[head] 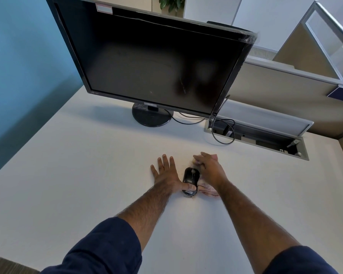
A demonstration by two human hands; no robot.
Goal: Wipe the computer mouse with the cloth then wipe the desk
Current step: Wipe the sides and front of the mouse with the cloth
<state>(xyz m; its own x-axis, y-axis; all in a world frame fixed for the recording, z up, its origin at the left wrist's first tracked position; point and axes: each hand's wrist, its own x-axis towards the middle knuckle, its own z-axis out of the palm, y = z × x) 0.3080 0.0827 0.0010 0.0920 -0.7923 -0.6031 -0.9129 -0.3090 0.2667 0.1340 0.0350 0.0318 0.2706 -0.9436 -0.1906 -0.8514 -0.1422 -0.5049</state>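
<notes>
A black computer mouse (191,177) lies on the white desk (87,165), in front of the monitor. My left hand (164,173) rests flat on the desk just left of the mouse, fingers spread, with the thumb pressed across the mouse's near end. My right hand (210,169) is on the mouse's right side, closed on a pink cloth (208,190). The cloth shows under the palm near the wrist and again past the fingertips. The hand's front is blurred against the far end of the mouse.
A black monitor (152,60) on a round stand (151,116) rises behind the hands. To the right, an open cable tray (265,139) is sunk into the desk, with a black cable (220,139) looping out. Partition walls stand at the back right.
</notes>
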